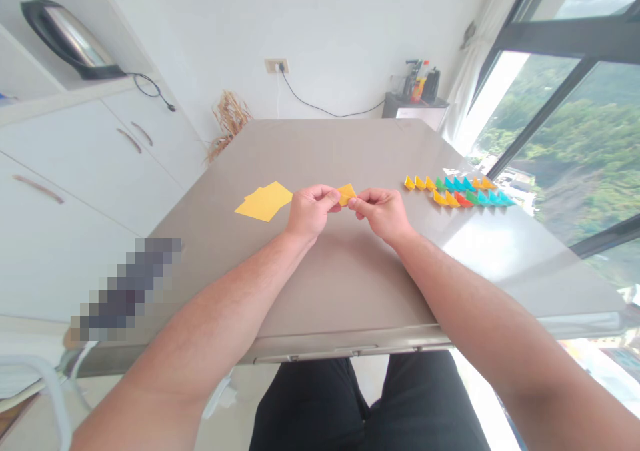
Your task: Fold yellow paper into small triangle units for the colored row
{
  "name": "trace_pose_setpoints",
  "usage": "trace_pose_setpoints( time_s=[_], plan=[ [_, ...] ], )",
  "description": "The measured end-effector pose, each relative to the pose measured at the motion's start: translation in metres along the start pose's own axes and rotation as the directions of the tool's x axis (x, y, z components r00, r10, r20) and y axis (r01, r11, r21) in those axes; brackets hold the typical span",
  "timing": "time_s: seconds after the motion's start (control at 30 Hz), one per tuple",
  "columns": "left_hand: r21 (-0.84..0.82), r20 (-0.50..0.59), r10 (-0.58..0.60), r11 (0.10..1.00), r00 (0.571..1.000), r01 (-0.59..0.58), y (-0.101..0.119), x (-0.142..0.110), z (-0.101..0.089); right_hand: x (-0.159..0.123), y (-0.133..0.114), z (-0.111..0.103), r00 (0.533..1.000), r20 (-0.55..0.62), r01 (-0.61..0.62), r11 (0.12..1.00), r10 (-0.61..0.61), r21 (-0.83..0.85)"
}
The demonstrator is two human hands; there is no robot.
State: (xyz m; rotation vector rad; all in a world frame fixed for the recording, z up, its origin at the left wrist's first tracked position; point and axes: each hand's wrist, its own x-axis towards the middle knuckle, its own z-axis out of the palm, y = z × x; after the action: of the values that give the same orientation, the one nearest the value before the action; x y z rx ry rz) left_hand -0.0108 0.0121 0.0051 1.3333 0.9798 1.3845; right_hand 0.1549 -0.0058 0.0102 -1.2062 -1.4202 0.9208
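Between my two hands a small folded piece of yellow paper (pixel 346 195) is held just above the table (pixel 345 284). My left hand (pixel 313 211) pinches its left side between thumb and fingers. At its right corner, my right hand (pixel 381 212) grips it the same way. Part of the paper is hidden behind the fingertips. Several flat yellow paper sheets (pixel 265 202) lie overlapping just left of my left hand. To the right of my right hand stand two rows of small folded paper boats (pixel 453 199) in yellow, orange, green, blue and red.
A blurred dark object (pixel 127 291) lies at the table's left edge. White cabinets (pixel 75 191) with an electric kettle (pixel 73 37) on top stand at left. Dried plants (pixel 230 121) are behind the far left corner. Windows (pixel 565 104) line the right side.
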Motion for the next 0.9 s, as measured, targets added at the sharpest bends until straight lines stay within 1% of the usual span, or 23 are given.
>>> trace_pose_setpoints(
  time_s=[0.1, 0.17, 0.23, 0.3, 0.33, 0.4, 0.5, 0.57, 0.67, 0.73, 0.8, 0.83, 0.9],
  plan=[
    [0.007, -0.042, -0.031, 0.999, 0.999, 0.031, -0.001, 0.001, 0.0, 0.001, 0.0, 0.001, 1.0, -0.008, -0.022, 0.999, 0.022, -0.028],
    [-0.001, -0.092, -0.064, 0.998, 0.994, 0.064, -0.003, 0.002, 0.0, 0.002, 0.001, 0.0, 0.998, -0.048, -0.035, 0.996, 0.031, -0.086],
    [-0.014, -0.145, -0.07, 0.998, 0.987, 0.069, -0.005, 0.004, -0.001, 0.003, 0.003, -0.002, 0.994, -0.113, -0.028, 0.985, 0.009, -0.17],
    [-0.02, -0.169, -0.049, 0.999, 0.984, 0.047, -0.007, 0.005, -0.002, 0.004, 0.004, -0.003, 0.989, -0.139, 0.012, 0.978, -0.042, -0.207],
    [-0.02, -0.166, -0.038, 0.999, 0.985, 0.035, -0.007, 0.006, -0.003, 0.004, 0.005, -0.003, 0.99, -0.127, 0.04, 0.981, -0.064, -0.189],
    [-0.019, -0.145, -0.02, 1.0, 0.989, 0.017, -0.009, 0.006, -0.003, 0.003, 0.007, -0.002, 0.995, -0.06, 0.072, 0.991, -0.079, -0.109],
    [0.011, -0.1, 0.006, 1.0, 0.995, -0.005, -0.01, 0.004, -0.002, 0.002, 0.009, 0.0, 0.998, 0.029, 0.055, 0.998, -0.054, -0.032],
    [0.091, -0.072, 0.036, 0.995, 0.997, -0.03, -0.011, 0.003, -0.002, 0.002, 0.009, 0.001, 0.998, 0.045, 0.045, 0.999, -0.045, 0.001],
    [0.234, -0.001, 0.128, 0.964, 0.992, -0.124, -0.01, -0.001, 0.0, 0.003, 0.009, 0.001, 0.997, 0.049, 0.053, 0.997, -0.056, 0.056],
    [0.272, 0.051, 0.208, 0.938, 0.977, -0.214, -0.009, -0.004, 0.002, 0.003, 0.008, 0.001, 0.997, 0.041, 0.058, 0.995, -0.061, 0.076],
    [0.287, 0.083, 0.256, 0.919, 0.963, -0.269, -0.007, -0.008, 0.004, 0.004, 0.006, 0.001, 0.999, 0.002, 0.049, 0.996, -0.049, 0.077],
    [0.293, 0.087, 0.259, 0.916, 0.962, -0.273, -0.005, -0.009, 0.005, 0.004, 0.006, 0.001, 0.999, -0.023, 0.037, 0.997, -0.035, 0.071],
    [0.302, 0.061, 0.235, 0.922, 0.97, -0.242, -0.004, -0.009, 0.005, 0.004, 0.004, 0.001, 0.998, -0.066, 0.004, 0.999, -0.001, 0.05]
  ],
)
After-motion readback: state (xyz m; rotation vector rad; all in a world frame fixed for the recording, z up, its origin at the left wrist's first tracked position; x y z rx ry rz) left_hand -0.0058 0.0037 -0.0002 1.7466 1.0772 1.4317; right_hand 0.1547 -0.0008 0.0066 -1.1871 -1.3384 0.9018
